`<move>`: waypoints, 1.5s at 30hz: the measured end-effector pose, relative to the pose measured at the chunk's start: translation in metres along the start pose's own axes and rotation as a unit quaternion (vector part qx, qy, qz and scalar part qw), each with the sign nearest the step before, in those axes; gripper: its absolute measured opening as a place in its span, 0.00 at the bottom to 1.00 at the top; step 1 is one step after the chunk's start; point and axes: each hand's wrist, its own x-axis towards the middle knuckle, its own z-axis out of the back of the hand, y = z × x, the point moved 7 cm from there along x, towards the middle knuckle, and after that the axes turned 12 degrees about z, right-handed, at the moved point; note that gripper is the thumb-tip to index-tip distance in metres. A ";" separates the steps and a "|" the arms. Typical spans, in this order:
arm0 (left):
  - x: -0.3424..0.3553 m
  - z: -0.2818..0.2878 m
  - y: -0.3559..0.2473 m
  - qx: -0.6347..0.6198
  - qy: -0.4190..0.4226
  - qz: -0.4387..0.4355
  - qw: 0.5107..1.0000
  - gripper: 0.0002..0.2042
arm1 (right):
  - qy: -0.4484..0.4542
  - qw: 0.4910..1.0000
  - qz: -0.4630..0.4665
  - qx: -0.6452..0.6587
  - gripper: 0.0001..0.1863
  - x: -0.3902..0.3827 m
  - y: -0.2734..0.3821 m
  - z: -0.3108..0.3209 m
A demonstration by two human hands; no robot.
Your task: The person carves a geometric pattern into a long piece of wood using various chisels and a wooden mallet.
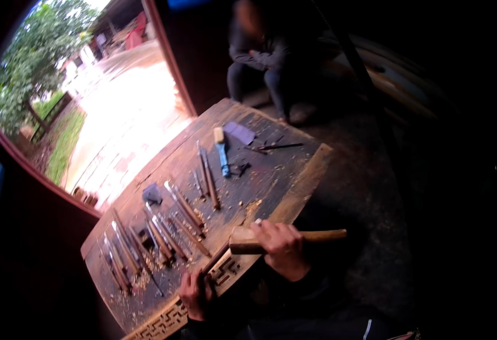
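Observation:
My right hand is closed around a wooden mallet. Its blocky head points left and its handle runs out to the right. Below and to the left, my left hand grips a chisel by its dark wooden handle, whose upper end is close to the mallet head. The chisel's blade is hidden by the hand. Under both hands, along the bench's near edge, lies a pale wooden board carved with an angular fretwork pattern; my left hand rests over its middle.
Several wooden-handled carving chisels lie among shavings on the dark workbench. Farther back are a blue-handled brush, a purple cloth or paper and thin dark tools. A person sits beyond the bench; a bright doorway opens at left.

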 end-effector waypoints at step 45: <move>0.138 0.010 0.217 -0.238 -0.244 0.169 0.925 0.05 | -0.028 0.999 0.006 -0.023 0.33 -0.004 0.004 0.010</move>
